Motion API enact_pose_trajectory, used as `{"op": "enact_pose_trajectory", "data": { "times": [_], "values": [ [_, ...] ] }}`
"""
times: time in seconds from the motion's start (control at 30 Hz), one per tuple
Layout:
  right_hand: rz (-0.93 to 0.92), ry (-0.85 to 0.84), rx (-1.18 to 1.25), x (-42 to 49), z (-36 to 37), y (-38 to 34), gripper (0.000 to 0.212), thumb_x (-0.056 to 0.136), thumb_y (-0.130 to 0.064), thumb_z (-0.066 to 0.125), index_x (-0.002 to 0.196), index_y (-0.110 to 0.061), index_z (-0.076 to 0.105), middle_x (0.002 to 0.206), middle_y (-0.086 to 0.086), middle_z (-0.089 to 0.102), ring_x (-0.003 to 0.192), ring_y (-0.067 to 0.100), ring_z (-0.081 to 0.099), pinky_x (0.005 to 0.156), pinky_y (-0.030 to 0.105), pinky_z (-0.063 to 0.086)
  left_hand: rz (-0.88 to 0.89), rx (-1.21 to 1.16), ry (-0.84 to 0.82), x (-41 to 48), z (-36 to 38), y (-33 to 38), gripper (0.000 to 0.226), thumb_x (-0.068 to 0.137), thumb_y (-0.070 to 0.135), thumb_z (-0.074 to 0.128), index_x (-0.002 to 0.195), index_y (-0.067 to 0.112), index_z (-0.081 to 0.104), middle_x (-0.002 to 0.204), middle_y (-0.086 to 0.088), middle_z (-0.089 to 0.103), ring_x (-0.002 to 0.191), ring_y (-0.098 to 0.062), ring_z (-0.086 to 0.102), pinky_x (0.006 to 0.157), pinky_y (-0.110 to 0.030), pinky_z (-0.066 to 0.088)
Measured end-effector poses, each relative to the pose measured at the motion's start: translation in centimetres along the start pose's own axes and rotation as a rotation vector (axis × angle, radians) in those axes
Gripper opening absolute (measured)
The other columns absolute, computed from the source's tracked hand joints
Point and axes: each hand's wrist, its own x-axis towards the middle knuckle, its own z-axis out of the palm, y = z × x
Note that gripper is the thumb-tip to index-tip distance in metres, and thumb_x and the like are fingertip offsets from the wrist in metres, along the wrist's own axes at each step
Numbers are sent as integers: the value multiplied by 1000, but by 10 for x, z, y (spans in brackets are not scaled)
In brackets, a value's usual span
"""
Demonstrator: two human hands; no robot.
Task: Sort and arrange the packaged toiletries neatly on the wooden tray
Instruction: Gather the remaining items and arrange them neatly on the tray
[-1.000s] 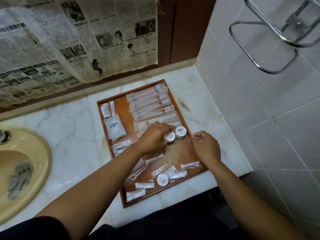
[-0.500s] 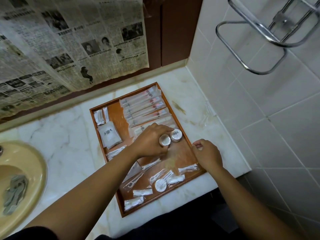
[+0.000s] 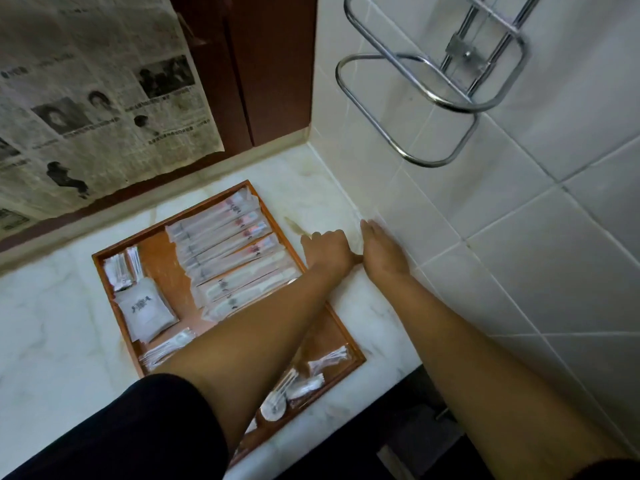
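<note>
Left hand point(image 3: 325, 250) curled, right hand point(image 3: 381, 252) flat, on counter point(image 3: 311, 199) beside tray point(image 3: 347, 336).

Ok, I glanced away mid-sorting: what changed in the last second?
Both hands left the wooden tray rightward: the left hand, earlier on two small round jars, now lies curled on the marble counter; the right hand lies flat by the tiled wall. The jars are out of sight. The long packets and white sachet stayed put.
</note>
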Motion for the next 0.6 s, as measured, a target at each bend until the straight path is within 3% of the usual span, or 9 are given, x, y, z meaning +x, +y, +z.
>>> {"op": "enact_pose_trajectory", "data": {
  "times": [0.07, 0.13, 0.23, 0.3, 0.43, 0.6],
  "values": [
    [34, 6, -40, 3, 4, 4, 44, 110, -32, 26, 141, -18, 52, 137, 7, 59, 123, 25, 55, 86, 26, 35, -24, 13, 13, 5, 8, 2, 51, 81, 71, 61, 98, 23, 63, 97, 0, 69, 100, -27, 62, 96, -46, 38],
    [96, 21, -88, 2, 6, 6, 40, 109, -32, 31, 131, -15, 60, 124, 7, 64, 111, 26, 60, 85, 32, 43, -15, 28, 32, 8, 12, 2, 46, 84, 66, 63, 103, 24, 65, 101, 0, 70, 101, -27, 62, 96, -45, 38],
    [79, 33, -153, -5, 8, 9, 35, 105, -14, 47, 139, -9, 53, 127, 13, 59, 113, 29, 60, 92, 37, 50, -15, 34, 12, 11, 12, -3, 32, 89, 52, 66, 107, 26, 69, 107, -1, 70, 105, -28, 61, 94, -44, 36],
    [82, 42, -131, -11, 10, 10, 43, 103, -20, 57, 143, -8, 48, 127, 15, 57, 114, 32, 60, 92, 40, 52, -38, 38, -25, 11, 10, -5, 23, 90, 44, 66, 102, 25, 71, 104, -1, 69, 104, -28, 61, 94, -43, 36],
    [95, 60, -228, -18, 13, 11, 27, 104, -29, 56, 120, -8, 61, 118, 12, 58, 104, 29, 62, 82, 35, 49, -32, 32, -36, 9, 9, -10, 15, 90, 21, 58, 96, 25, 71, 96, -1, 70, 93, -26, 61, 86, -39, 33],
    [205, 58, -260, -24, 9, 4, 9, 97, -12, 55, 100, -9, 64, 107, 9, 62, 95, 26, 64, 71, 30, 45, 37, 18, -52, 4, 11, -17, 20, 87, 10, 56, 95, 23, 70, 92, 0, 70, 88, -26, 61, 85, -38, 32]
  ]
}}
